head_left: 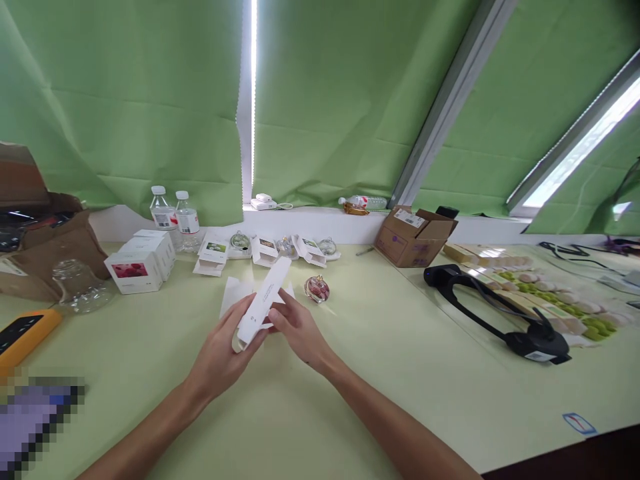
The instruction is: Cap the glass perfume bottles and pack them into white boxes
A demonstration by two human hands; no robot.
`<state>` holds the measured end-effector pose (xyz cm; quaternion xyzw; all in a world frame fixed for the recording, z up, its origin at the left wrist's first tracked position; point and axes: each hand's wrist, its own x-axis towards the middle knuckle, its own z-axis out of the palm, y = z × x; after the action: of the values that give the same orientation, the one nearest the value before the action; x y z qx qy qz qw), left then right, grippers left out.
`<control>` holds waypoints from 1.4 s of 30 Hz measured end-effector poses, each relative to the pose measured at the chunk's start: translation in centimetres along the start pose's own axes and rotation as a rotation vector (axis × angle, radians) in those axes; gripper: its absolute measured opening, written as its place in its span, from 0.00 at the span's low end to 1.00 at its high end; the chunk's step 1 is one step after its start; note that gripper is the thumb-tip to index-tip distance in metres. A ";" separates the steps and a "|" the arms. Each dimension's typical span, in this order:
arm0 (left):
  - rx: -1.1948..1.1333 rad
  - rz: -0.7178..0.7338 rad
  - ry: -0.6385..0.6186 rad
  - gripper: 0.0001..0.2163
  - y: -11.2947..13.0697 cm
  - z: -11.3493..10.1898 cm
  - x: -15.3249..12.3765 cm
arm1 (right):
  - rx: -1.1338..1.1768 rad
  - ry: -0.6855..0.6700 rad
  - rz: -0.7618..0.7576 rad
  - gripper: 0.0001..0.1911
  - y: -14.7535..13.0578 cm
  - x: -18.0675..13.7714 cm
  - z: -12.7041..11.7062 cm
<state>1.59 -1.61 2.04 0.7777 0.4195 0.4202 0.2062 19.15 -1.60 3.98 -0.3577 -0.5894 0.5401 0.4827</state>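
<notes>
A small white cardboard box [265,300] is tilted up over the table, one narrow printed side facing me. My left hand [223,350] grips its lower left end, fingers wrapped around it. From the other side, my right hand [303,333] closes on the box with thumb and fingers; some of these fingertips are hidden behind it. White card or paper [234,290] lies partly hidden just behind the box. To the right of the hands sits a round glass ornament [317,289] with red contents and a gold-coloured top.
Opened white boxes [213,255] with clear round ornaments [240,241] line the back. Stacked white boxes [135,270], water bottles [187,217] and a glass jar [80,287] stand left. At right are a cardboard carton [413,240] and a black headset [537,343].
</notes>
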 end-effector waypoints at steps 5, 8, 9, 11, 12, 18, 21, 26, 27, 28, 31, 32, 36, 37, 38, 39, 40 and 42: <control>-0.031 0.082 -0.161 0.35 -0.5 -0.1 -0.3 | 0.031 0.007 0.045 0.26 -0.1 -0.1 -0.3; -0.122 0.055 -0.247 0.36 -0.6 -0.3 -0.2 | 0.094 -0.054 0.045 0.24 -0.3 0.0 -0.9; -0.140 -0.003 -0.235 0.35 -0.5 -0.3 -0.2 | 0.101 -0.068 0.044 0.23 -0.4 -0.1 -1.0; -0.196 -0.145 -0.177 0.35 -0.4 0.0 -0.1 | 0.089 -0.086 0.051 0.21 -0.5 -0.1 -1.1; -0.242 -0.200 -0.158 0.36 -0.3 0.2 -0.1 | 0.074 -0.091 0.060 0.21 -0.6 -0.2 -1.1; -0.557 -0.296 -0.167 0.31 0.1 0.6 0.4 | -0.057 -0.078 0.115 0.23 -0.4 -0.4 -1.0; -0.656 -0.333 -0.191 0.24 0.0 0.3 0.8 | -0.099 -0.041 0.171 0.22 -0.2 -0.1 -1.4; -0.694 -0.463 -0.178 0.25 -0.3 -0.4 1.1 | -0.102 0.077 0.231 0.23 0.5 0.4 -2.1; -0.704 -0.474 -0.177 0.25 -0.3 -0.5 1.1 | -0.094 0.088 0.224 0.23 0.7 0.5 -2.2; -0.714 -0.481 -0.180 0.24 -0.3 -0.7 1.2 | -0.084 0.088 0.215 0.24 0.8 0.5 -2.2; -0.764 -0.500 -0.230 0.22 -0.1 -1.1 1.3 | -0.070 0.066 0.209 0.24 1.1 0.6 -2.3; -0.790 -0.512 -0.255 0.21 0.0 -1.2 1.4 | -0.074 0.062 0.215 0.24 1.2 0.6 -2.3; -0.875 -0.555 -0.312 0.22 -0.1 -1.1 1.3 | -0.121 0.039 0.243 0.25 1.4 0.6 -2.6; -0.876 -0.560 -0.312 0.23 -0.2 -1.0 1.3 | -0.136 0.027 0.247 0.25 1.4 0.6 -2.8; -0.870 -0.562 -0.311 0.23 -0.4 -0.9 1.2 | -0.151 0.012 0.252 0.25 1.4 0.6 -3.0; -0.861 -0.565 -0.312 0.23 -0.5 -0.9 1.2 | -0.167 -0.005 0.260 0.25 1.5 0.6 -3.2; -0.851 -0.570 -0.317 0.23 -0.6 -0.8 1.1 | -0.180 -0.022 0.272 0.25 1.5 0.6 -3.4; -0.838 -0.582 -0.326 0.24 -0.8 -0.7 1.1 | -0.190 -0.064 0.304 0.26 1.5 0.6 -3.8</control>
<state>0.93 -0.28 2.38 0.5353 0.3767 0.3508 0.6697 22.43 0.34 2.49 -0.4694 -0.5920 0.5596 0.3406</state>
